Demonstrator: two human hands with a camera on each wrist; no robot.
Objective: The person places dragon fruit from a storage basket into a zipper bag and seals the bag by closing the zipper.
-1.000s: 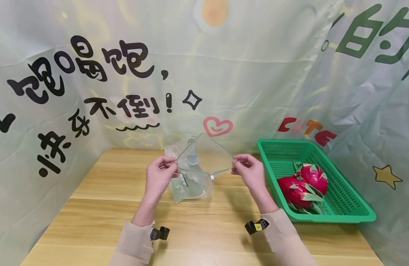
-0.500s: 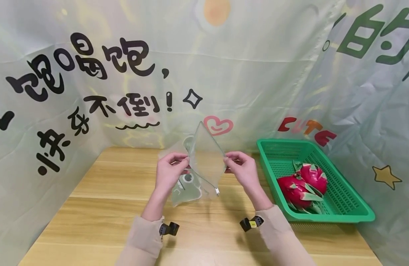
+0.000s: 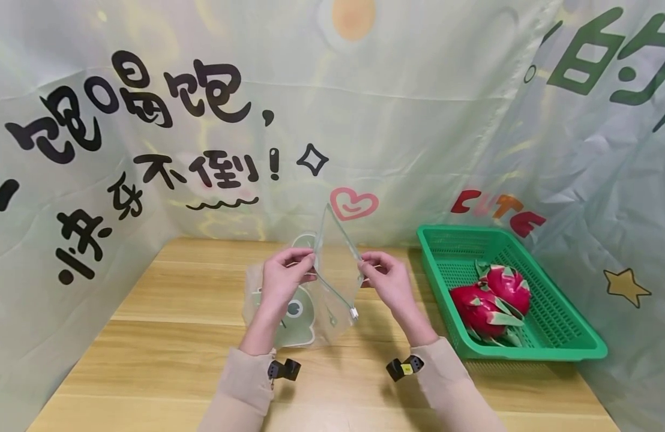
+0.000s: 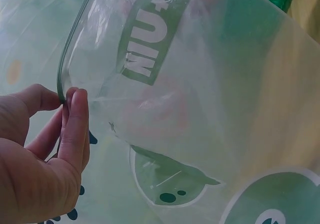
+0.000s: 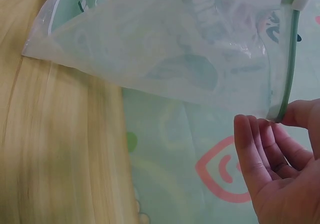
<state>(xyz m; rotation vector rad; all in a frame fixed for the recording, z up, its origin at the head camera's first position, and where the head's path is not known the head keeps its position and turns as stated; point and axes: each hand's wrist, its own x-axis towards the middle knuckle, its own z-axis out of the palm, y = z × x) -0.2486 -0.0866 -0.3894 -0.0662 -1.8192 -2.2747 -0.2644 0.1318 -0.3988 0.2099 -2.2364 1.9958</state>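
Observation:
A see-through zip bag (image 3: 294,321) with pale green cartoon prints is held up over the table, its mouth spread into a diamond. My left hand (image 3: 282,275) pinches the left side of the rim between thumb and fingers. On the opposite side, my right hand (image 3: 388,277) pinches the rim the same way. A white slider (image 3: 354,312) sits at the near corner of the green zip edge. In the left wrist view, a green label (image 4: 150,39) with white letters shows through the film. The body of the bag hangs down and leans left.
To the right, a green plastic basket (image 3: 567,354) holds red dragon fruits (image 3: 481,312) with green scales. Beneath everything is a wooden table (image 3: 149,336). A printed cloth (image 3: 408,120) with lettering stands behind and at both sides.
Both hands have come closer together, so the bag's mouth has narrowed from a wide diamond to a tall one. The bag's body has swung to the left. The basket stays put.

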